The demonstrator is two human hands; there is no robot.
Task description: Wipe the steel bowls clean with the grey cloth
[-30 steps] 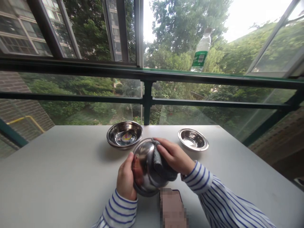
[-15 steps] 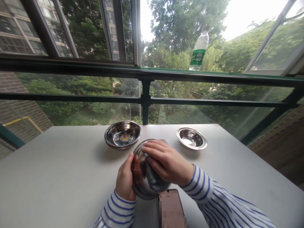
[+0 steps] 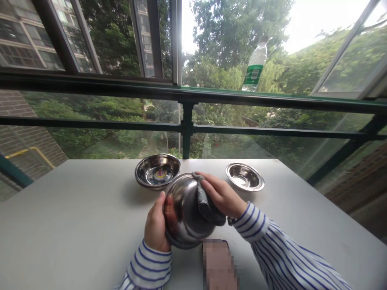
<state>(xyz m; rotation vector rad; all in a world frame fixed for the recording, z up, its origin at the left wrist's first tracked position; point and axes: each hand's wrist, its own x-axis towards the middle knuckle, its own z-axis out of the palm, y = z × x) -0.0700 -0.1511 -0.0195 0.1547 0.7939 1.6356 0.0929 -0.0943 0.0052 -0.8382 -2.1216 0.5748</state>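
A shiny steel bowl [image 3: 183, 205] is held tilted above the table, its rounded outside turned up toward me. My left hand [image 3: 157, 225] grips its left rim, thumb on the outer wall and the other fingers hidden behind it. My right hand [image 3: 223, 195] is closed over a grey cloth [image 3: 207, 203], which lies against the bowl's right side. Part of the cloth hangs below the fingers. Just under the bowl, a phone [image 3: 219, 262] rests on the table, its screen blurred out.
On the white table [image 3: 75, 225], stacked steel bowls [image 3: 142, 177] stand at the back left, with a sticker inside the top one. A smaller steel bowl [image 3: 258, 183] sits at the back right. Behind runs a green railing [image 3: 121, 90]; a plastic bottle [image 3: 254, 74] stands on its ledge.
Half a second ago my right hand lay across the bowl's middle with the cloth mostly hidden. Now it is back at the right side, the cloth showing. The left hand keeps its grip.
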